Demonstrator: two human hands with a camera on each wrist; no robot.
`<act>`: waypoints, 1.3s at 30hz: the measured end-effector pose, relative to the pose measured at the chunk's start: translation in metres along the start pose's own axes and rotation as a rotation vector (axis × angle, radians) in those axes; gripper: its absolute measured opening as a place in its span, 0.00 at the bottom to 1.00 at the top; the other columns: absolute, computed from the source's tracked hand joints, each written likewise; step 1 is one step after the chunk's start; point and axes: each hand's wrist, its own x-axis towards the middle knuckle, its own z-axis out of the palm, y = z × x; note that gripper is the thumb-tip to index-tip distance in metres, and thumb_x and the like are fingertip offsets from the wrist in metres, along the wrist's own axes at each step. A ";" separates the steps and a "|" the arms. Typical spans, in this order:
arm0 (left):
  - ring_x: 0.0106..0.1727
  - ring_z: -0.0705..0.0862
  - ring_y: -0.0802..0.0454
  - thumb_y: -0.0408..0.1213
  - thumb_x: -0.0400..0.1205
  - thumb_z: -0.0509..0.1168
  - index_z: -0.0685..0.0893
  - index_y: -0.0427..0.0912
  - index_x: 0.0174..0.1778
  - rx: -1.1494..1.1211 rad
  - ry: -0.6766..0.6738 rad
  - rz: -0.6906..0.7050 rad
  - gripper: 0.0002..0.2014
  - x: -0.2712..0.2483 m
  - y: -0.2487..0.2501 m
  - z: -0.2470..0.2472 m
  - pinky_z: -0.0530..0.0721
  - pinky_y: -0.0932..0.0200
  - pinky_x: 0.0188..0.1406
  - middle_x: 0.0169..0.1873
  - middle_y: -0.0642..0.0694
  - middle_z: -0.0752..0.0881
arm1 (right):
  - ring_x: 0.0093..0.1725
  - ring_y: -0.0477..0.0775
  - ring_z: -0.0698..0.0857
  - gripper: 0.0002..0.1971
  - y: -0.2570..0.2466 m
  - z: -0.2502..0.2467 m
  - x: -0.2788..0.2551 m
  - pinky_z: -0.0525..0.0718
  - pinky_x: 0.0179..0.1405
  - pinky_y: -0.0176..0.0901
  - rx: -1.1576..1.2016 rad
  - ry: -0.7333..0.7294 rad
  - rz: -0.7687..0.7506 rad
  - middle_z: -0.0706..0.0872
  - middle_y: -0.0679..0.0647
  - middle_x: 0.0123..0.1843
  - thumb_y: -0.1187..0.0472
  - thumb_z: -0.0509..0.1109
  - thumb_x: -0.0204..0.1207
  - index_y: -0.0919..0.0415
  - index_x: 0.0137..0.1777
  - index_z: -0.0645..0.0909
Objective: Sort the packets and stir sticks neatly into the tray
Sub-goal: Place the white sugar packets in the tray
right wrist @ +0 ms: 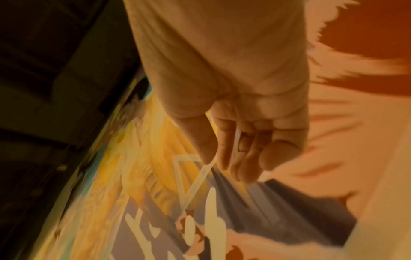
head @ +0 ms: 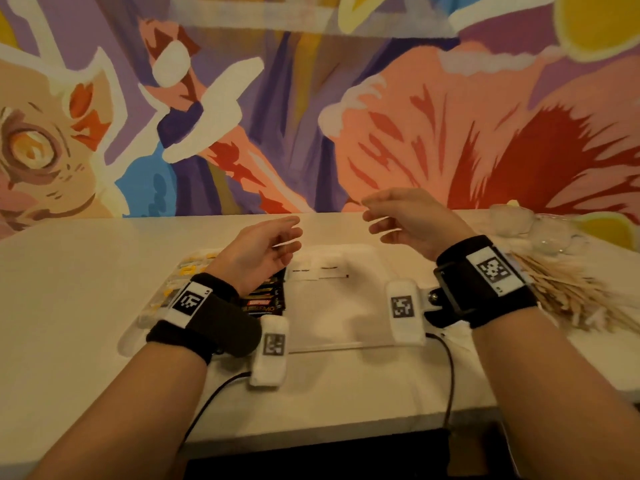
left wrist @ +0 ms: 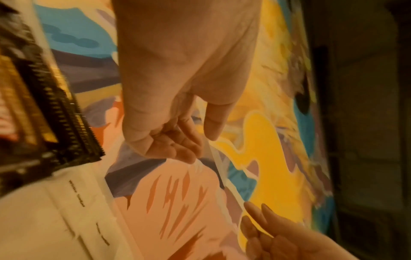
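The person is holding both hands up over the pale, smooth surface (head: 86, 306), and neither one is carrying anything: the left hand (head: 258, 252) is hanging with its fingers loosely spread and relaxed, and the right hand (head: 412, 220) is doing the same a little higher, fingers slack and pointing toward the left one. Below them the clear, shallow plastic tray with rounded corners (head: 332, 344) is lying flat, its long side running left to right in front of the person. Yellow-printed paper packets (head: 188, 271) are sitting in its left end, glossy black foil packets with serrated edges (head: 265, 299) are lying just beside them under the left wrist, and a few white paper packets (head: 315, 268) are resting toward the back of the middle part. The loose heap of thin, pale wooden stir sticks (head: 568, 296) is lying on the surface off the tray's right end, just beyond the right wrist, the sticks mostly fanning from back-left toward front-right. To my eye the right hand is much the nearer one for gathering them, and the tray's bare right stretch looks like their place.
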 end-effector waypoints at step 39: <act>0.46 0.77 0.49 0.44 0.83 0.65 0.74 0.44 0.58 1.923 -0.750 -0.046 0.12 0.016 -0.045 0.202 0.77 0.64 0.42 0.49 0.42 0.79 | 0.43 0.60 0.86 0.15 0.058 -0.104 -0.042 0.88 0.48 0.51 -0.613 -0.094 0.679 0.83 0.65 0.44 0.59 0.74 0.74 0.71 0.47 0.76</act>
